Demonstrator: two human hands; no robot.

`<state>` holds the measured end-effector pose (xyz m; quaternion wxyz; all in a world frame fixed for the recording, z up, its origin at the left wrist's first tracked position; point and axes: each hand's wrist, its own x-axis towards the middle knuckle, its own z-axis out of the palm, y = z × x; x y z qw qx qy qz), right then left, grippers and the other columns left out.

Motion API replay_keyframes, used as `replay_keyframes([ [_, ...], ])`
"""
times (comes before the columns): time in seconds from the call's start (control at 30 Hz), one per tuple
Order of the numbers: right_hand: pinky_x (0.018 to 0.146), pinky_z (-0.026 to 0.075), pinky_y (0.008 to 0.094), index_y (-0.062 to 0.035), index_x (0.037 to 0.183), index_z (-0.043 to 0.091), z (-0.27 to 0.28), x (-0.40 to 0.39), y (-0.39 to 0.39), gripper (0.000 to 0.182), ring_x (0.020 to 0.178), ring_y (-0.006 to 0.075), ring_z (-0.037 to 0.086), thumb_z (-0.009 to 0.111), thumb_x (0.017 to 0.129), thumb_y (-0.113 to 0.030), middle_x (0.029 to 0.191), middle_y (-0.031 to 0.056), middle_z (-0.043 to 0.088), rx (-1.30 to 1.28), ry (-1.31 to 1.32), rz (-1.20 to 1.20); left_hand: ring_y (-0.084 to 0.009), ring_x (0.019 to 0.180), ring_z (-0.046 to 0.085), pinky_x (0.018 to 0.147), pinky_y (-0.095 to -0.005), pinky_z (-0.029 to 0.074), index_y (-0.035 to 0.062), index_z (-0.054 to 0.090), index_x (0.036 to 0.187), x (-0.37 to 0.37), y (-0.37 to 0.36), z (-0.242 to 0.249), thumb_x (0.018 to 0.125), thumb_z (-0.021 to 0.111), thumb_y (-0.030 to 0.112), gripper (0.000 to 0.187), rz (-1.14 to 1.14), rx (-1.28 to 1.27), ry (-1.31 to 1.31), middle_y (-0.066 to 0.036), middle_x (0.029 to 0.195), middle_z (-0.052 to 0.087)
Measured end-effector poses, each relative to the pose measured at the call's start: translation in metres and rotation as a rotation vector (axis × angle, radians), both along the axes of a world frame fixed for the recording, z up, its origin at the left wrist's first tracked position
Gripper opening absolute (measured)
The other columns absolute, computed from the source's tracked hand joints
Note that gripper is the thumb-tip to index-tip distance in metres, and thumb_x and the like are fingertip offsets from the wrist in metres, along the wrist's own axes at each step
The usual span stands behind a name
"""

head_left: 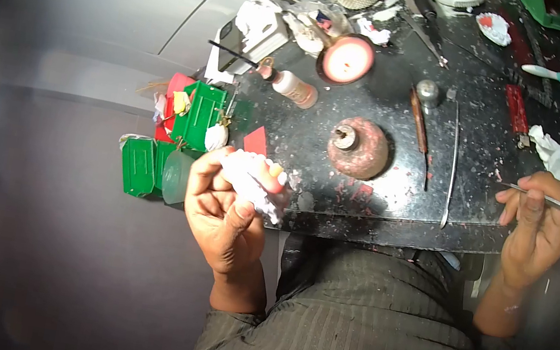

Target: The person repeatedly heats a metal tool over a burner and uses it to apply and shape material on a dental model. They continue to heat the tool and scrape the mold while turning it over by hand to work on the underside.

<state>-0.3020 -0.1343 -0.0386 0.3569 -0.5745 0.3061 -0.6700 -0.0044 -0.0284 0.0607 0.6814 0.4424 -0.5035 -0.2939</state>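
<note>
- Hands work at the near edge of a black worktop [378, 205] littered with red and white crumbs.
- Left hand [226, 214] curls shut around a white plaster dental cast [256, 180], fingers pressed together over it and thumb braced beneath; the cast sits just off the worktop's near-left corner.
- Right hand [533, 233] pinches a thin metal carving tool [554, 202] between thumb and fingertips, its shaft lying across the worktop's near-right corner.
- Good practice here, judging by the grip: keep the cast locked against the palm, rest the tool hand on the worktop's edge, and take light strokes so the plaster does not chip.
- Cast looks chalk-white, lumpy and rough, with a touch of pink wax at the end toward the worktop.
- Round reddish spirit lamp [357, 147] stands mid-worktop; green and red flask parts [176, 136] crowd beyond the worktop's left edge.
</note>
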Motion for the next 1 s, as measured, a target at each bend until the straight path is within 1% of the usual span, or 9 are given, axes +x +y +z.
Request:
replay_keyframes([
  [0.23,0.062,0.053,0.0271,0.0062,0.096,0.058,0.003,0.002,0.0,0.017,0.056,0.0074,0.05,0.052,0.101,-0.009,0.089,0.0103,0.059,0.027,0.036,-0.013,-0.0273,0.091,0.067,0.068,-0.0397,0.062,-0.0108,0.034,0.133,-0.012,0.017,0.002,0.083,0.074,0.007,0.067,-0.035,0.035,0.215,-0.018,0.1,0.062],
  [0.27,0.062,0.053,0.0266,0.0063,0.096,0.059,0.001,0.001,0.0,0.017,0.056,0.0074,0.05,0.053,0.1,-0.009,0.089,0.0099,0.059,0.037,0.038,-0.015,-0.0293,0.095,0.067,0.079,-0.0443,0.061,-0.0106,0.036,0.133,-0.006,0.019,0.001,0.082,0.073,0.004,0.065,-0.117,0.024,0.239,-0.02,0.104,0.062],
  [0.3,0.062,0.053,0.0266,0.0063,0.096,0.059,0.002,0.003,0.0,0.017,0.056,0.0074,0.05,0.053,0.1,-0.009,0.089,0.0099,0.059,0.033,0.045,-0.018,-0.0293,0.095,0.067,0.079,-0.0443,0.061,-0.0106,0.036,0.133,-0.003,0.017,-0.002,0.082,0.073,0.004,0.065,-0.12,0.02,0.246,-0.02,0.104,0.062],
  [0.4,0.062,0.053,0.0262,0.0063,0.098,0.059,0.004,0.005,0.0,0.016,0.056,0.0072,0.05,0.055,0.1,-0.009,0.089,0.01,0.059,0.039,0.008,-0.007,-0.0287,0.101,0.065,0.097,-0.0486,0.051,-0.0097,0.043,0.131,0.0,-0.005,-0.005,0.083,0.064,-0.007,0.052,0.182,-0.029,-0.142,-0.02,0.114,0.062],
  [0.5,0.062,0.053,0.0259,0.0066,0.099,0.06,0.005,0.005,0.001,0.015,0.056,0.007,0.05,0.055,0.099,-0.008,0.09,0.0101,0.06,0.023,0.014,-0.001,-0.0229,0.103,0.065,0.092,-0.0347,0.051,-0.0095,0.05,0.13,0.019,-0.034,-0.014,0.085,0.062,-0.012,0.046,0.196,-0.022,-0.33,-0.019,0.113,0.065],
  [0.53,0.062,0.053,0.0259,0.0066,0.099,0.06,0.005,0.004,0.001,0.015,0.056,0.007,0.05,0.055,0.099,-0.008,0.09,0.0101,0.06,0.028,0.019,-0.01,-0.0227,0.103,0.065,0.093,-0.0346,0.051,-0.0091,0.051,0.13,0.026,-0.041,-0.016,0.086,0.061,-0.012,0.045,0.176,-0.025,-0.405,-0.019,0.112,0.066],
  [0.67,0.061,0.053,0.0257,0.0064,0.099,0.06,0.004,0.003,0.0,0.015,0.056,0.0068,0.05,0.055,0.099,-0.008,0.09,0.0109,0.061,0.026,0.021,0.004,-0.0219,0.107,0.063,0.094,-0.033,0.05,-0.0087,0.055,0.127,0.033,-0.058,-0.019,0.084,0.06,-0.017,0.044,0.128,-0.002,-0.483,-0.018,0.117,0.064],
  [0.87,0.061,0.053,0.0253,0.0059,0.098,0.059,0.003,0.003,-0.001,0.016,0.055,0.0066,0.05,0.056,0.099,-0.009,0.09,0.012,0.062,-0.006,0.014,0.007,-0.0245,0.111,0.061,0.093,-0.0328,0.049,-0.0087,0.059,0.121,0.029,-0.071,-0.02,0.07,0.055,-0.029,0.056,0.042,-0.097,-0.621,-0.019,0.121,0.063],
  [1.0,0.06,0.053,0.0247,0.0051,0.097,0.059,0.005,0.002,-0.001,0.015,0.054,0.0065,0.049,0.056,0.099,-0.01,0.088,0.0118,0.062,-0.016,0.032,0.006,-0.026,0.111,0.061,0.092,-0.0332,0.049,-0.0075,0.061,0.119,0.028,-0.074,-0.021,0.067,0.056,-0.029,0.057,0.019,-0.126,-0.67,-0.018,0.119,0.064],
])
